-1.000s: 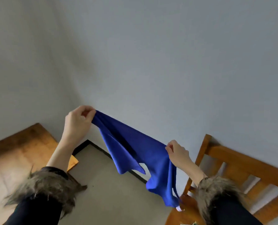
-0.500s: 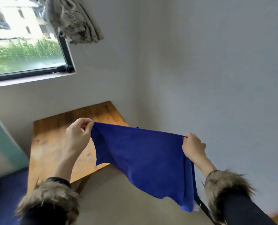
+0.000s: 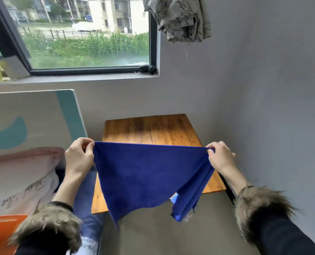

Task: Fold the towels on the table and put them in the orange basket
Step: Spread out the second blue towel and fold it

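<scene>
Blue towel held in the air above the wooden table, its top edge stretched taut and level between two hands. The left hand pinches the upper left corner between thumb and curled fingers; the right hand pinches the upper right corner likewise. The cloth hangs in a rough triangle, its lowest point dropping past the table's near edge, with a bunched fold trailing below the right hand. Both wrists emerge from dark sleeves with fur cuffs. Orange basket at lower left, only part of it in view, well apart from the towel. A painted canvas leans left of the table. Behind, a window set in the grey wall; patterned fabric hangs at upper right.
</scene>
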Action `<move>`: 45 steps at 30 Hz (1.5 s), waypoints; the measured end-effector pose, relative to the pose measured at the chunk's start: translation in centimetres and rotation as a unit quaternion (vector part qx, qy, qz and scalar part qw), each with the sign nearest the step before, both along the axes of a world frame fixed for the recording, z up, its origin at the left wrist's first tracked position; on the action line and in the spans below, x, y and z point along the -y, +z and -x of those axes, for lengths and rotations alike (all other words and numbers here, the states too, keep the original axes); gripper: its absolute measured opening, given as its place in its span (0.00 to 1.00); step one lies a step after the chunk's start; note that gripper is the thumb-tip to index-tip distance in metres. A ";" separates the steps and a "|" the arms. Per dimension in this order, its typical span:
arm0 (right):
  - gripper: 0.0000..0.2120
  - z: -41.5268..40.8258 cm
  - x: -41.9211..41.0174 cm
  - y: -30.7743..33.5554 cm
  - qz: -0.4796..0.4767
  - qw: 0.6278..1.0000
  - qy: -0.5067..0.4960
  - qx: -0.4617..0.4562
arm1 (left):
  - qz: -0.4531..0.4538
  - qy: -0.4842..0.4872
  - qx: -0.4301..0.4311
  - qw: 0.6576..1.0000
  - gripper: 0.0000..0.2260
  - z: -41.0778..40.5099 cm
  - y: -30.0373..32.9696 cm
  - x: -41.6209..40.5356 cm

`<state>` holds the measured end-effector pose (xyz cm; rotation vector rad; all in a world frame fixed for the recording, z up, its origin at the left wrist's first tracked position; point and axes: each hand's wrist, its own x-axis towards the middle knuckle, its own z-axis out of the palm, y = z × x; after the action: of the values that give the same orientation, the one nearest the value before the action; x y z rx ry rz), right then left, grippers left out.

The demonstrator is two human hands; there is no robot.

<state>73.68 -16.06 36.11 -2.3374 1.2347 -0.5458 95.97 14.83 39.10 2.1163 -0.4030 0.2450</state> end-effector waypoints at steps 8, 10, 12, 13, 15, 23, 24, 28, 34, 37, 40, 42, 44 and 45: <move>0.08 -14.8 6.1 -3.1 -0.045 0.999 0.023 0.004 | -0.060 0.064 -0.035 0.996 0.05 -12.6 -4.1 2.8; 0.09 -18.8 8.2 -4.6 -0.052 0.998 0.030 -0.012 | -0.091 0.069 -0.047 0.992 0.05 -16.4 -5.5 4.6; 0.09 -22.7 10.2 -6.4 -0.063 0.996 0.036 -0.045 | -0.132 0.073 -0.065 0.986 0.05 -20.1 -7.1 6.7; 0.09 -24.6 11.1 -7.2 -0.066 0.995 0.039 -0.062 | -0.153 0.076 -0.073 0.983 0.05 -21.8 -8.0 7.8; 0.08 -28.1 12.8 -9.0 -0.069 0.993 0.035 -0.087 | -0.189 0.085 -0.078 0.975 0.07 -25.1 -9.8 10.2; 0.21 -34.2 10.2 -18.3 -0.102 0.967 0.137 -0.186 | -0.286 -0.049 -0.142 0.946 0.14 -26.8 -20.9 14.5; 0.21 -34.2 8.9 -19.8 -0.114 0.960 0.158 -0.202 | -0.306 -0.085 -0.150 0.936 0.15 -26.1 -22.6 14.6; 0.25 -34.2 4.4 -24.9 -0.155 0.925 0.227 -0.261 | -0.402 -0.177 -0.185 0.879 0.23 -24.5 -29.4 15.5; 0.32 -36.2 3.6 -29.9 -0.063 0.915 0.193 -0.348 | -0.444 -0.235 -0.066 0.862 0.27 -28.5 -34.9 18.7; 0.35 -37.9 4.3 -31.6 -0.039 0.912 0.194 -0.359 | -0.456 -0.231 -0.059 0.857 0.29 -31.6 -36.4 20.0; 0.41 -39.4 5.2 -32.5 -0.016 0.910 0.202 -0.363 | -0.480 -0.229 -0.040 0.846 0.33 -33.5 -37.3 19.7; 0.43 -40.2 6.1 -32.9 -0.012 0.906 0.220 -0.362 | -0.479 -0.231 -0.042 0.846 0.35 -34.3 -37.4 19.1; 0.44 -41.0 6.8 -33.0 -0.008 0.899 0.244 -0.363 | -0.477 -0.230 -0.044 0.847 0.36 -35.0 -37.4 18.5; 0.44 -41.5 7.0 -33.0 -0.006 0.896 0.253 -0.364 | -0.477 -0.230 -0.043 0.847 0.35 -35.3 -37.4 18.3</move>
<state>115.16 -23.06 3.14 -2.7987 0.7941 0.5626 131.24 -3.45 1.71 2.8657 -1.1372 -0.4298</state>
